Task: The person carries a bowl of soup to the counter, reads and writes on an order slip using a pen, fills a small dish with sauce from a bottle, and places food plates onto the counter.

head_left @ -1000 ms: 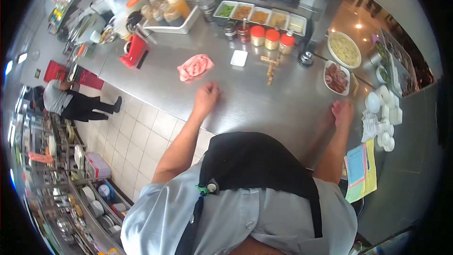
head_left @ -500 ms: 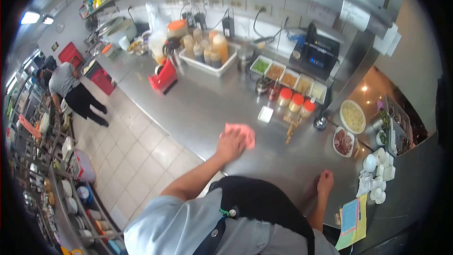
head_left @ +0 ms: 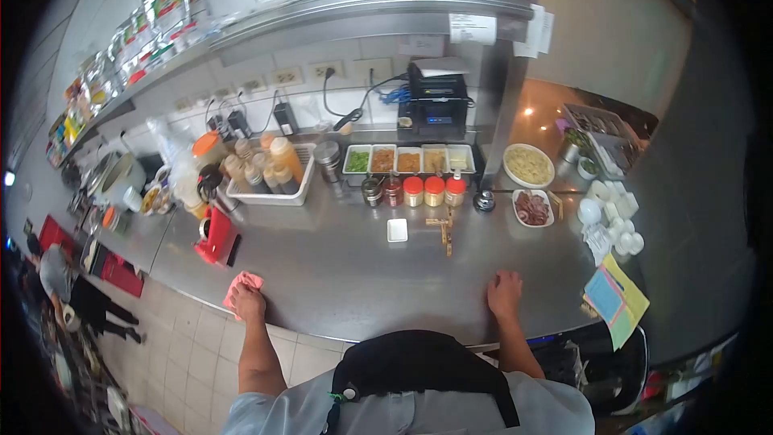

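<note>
My left hand (head_left: 248,303) is closed over a pink cloth (head_left: 241,282), pressing it on the steel counter (head_left: 354,290) at the front left edge. Part of the cloth shows beyond the fingers. My right hand (head_left: 505,293) rests on the counter at the front right, fingers loosely bent and holding nothing. Between and beyond the hands lies a small white square dish (head_left: 397,230). A red tape dispenser (head_left: 216,235) stands just behind the cloth.
A white basket (head_left: 274,193) of sauce bottles, a row of topping trays (head_left: 409,160) and red-lidded jars (head_left: 434,190) line the back. Bowls of meat (head_left: 532,208) and pale food (head_left: 528,166) stand right. Another person (head_left: 76,290) bends at far left.
My left hand has slid the cloth leftwards along the counter to its front edge. My right hand stays on the counter, its fingers looser. The view has turned to the right.
</note>
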### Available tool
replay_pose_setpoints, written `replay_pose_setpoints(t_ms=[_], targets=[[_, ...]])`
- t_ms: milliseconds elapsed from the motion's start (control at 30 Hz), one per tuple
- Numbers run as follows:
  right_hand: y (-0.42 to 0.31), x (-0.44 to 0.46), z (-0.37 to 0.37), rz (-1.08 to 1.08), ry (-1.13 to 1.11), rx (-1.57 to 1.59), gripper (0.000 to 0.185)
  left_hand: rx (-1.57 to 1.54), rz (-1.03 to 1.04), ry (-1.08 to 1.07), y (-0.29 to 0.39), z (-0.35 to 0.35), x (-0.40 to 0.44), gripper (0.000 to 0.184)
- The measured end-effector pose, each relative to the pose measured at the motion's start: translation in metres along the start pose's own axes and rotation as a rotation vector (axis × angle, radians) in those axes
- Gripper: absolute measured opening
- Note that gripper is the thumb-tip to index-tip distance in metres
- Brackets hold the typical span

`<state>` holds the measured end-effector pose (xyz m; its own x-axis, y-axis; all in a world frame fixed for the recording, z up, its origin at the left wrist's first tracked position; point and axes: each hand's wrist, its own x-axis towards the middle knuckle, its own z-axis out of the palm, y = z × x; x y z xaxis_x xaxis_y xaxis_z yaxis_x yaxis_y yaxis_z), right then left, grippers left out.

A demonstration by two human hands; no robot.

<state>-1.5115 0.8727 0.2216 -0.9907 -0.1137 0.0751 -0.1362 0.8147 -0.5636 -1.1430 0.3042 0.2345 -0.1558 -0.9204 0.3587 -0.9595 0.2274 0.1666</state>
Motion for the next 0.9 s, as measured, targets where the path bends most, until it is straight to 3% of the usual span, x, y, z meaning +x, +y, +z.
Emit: replay_pose_setpoints(t_ms=[67, 167, 233, 300, 333, 367, 433, 467, 533, 667, 733, 767, 800, 900], targets=[[-0.008, -0.022, 0.000, 0.008, -0.001, -0.007, 0.039, -0.013, 0.030, 0.047, 0.018, 0.009, 0.009, 0.036], [-0.008, -0.051, 0.004, -0.001, -0.007, -0.041, 0.047, -0.180, 0.072, -0.195, 0.061, 0.014, 0.034, 0.035], [-0.004, -0.065, 0.010, -0.009, -0.015, -0.052, 0.050, -0.201, 0.200, -0.487, 0.087, 0.048, 0.067, 0.035], [-0.004, -0.078, 0.018, -0.016, 0.028, -0.076, 0.049, 0.358, 0.909, -0.579, 0.148, 0.060, 0.092, 0.039], [-0.005, -0.081, 0.021, -0.024, 0.050, -0.087, 0.049, 0.106, 0.889, -0.542, 0.191, -0.009, 0.081, 0.045], [-0.007, -0.084, 0.024, -0.028, 0.072, -0.102, 0.049, -0.387, 0.716, -0.193, 0.227, -0.014, 0.075, 0.048], [-0.012, -0.087, 0.026, -0.039, 0.109, -0.133, 0.050, -0.857, 0.968, -0.369, 0.324, -0.117, 0.070, 0.059], [-0.015, -0.087, 0.025, -0.029, 0.109, -0.151, 0.050, -1.129, 0.881, -0.551, 0.361, -0.172, 0.053, 0.069], [-0.025, -0.088, 0.021, -0.007, 0.115, -0.182, 0.050, -1.303, 0.962, -0.586, 0.433, -0.244, 0.038, 0.084], [-0.030, -0.088, 0.013, 0.003, 0.114, -0.173, 0.050, -1.386, 1.108, -0.418, 0.552, -0.326, 0.023, 0.108], [-0.023, -0.088, 0.021, -0.025, 0.138, -0.191, 0.049, -1.370, 0.917, -0.596, 0.575, -0.358, 0.007, 0.105], [-0.022, -0.088, 0.021, -0.044, 0.143, -0.190, 0.049, -1.484, 0.896, -0.820, 0.579, -0.370, 0.002, 0.096], [-0.022, -0.088, 0.021, -0.056, 0.149, -0.188, 0.049, -1.604, 0.765, -0.798, 0.582, -0.378, -0.013, 0.064], [-0.016, -0.088, 0.022, -0.074, 0.163, -0.192, 0.049, -1.830, 0.704, -0.821, 0.599, -0.345, -0.021, 0.036]])
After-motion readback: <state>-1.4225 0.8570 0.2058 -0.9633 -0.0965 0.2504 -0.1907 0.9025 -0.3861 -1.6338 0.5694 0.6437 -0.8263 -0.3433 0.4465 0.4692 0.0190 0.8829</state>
